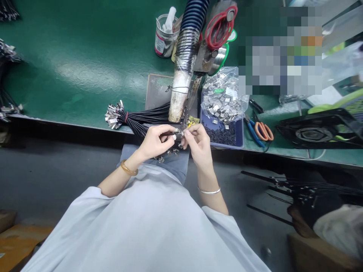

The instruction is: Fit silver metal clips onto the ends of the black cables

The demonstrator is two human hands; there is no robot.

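Note:
My left hand (155,142) and my right hand (197,143) meet just below the edge of the green bench (79,68), over my lap. Both pinch at a small metal clip on the end of a black cable (178,132) held between the fingertips. The left hand's fingers curl round the cable; the right hand's thumb and forefinger close on the clip. A bundle of black cables with metal ends (129,117) lies on the bench edge to the left of my hands. Several more clipped cable ends rest on my lap beneath the hands.
A clear bag of metal clips (224,96) sits on a blue tray (239,138) right of my hands. Orange-handled scissors (263,131) and blue pliers lie beyond it. A ribbed hose (188,41), a tin (163,36) and a black fan (317,130) stand on the bench.

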